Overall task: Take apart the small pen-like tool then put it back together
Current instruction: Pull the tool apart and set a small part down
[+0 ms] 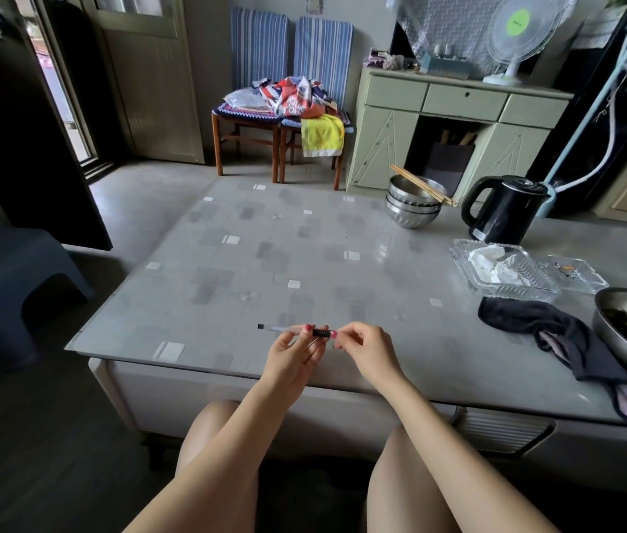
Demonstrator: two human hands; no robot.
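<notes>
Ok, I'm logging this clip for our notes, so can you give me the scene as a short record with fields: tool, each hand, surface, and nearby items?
tool: pen-like tool, clear barrel, black grip, held level above the table edge
left hand: pinches the barrel near the grip
right hand: fingertips at the grip end
state: whether any part is already off cannot be told
surface: patterned table
nearby: black kettle, stacked steel bowls, dark cloth

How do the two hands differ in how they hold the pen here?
The left hand grips the pen at its middle, by the clear barrel; the right hand pinches its black grip end. The left palm faces up, the right shows its back. Both hover over the table near its edge.
</notes>
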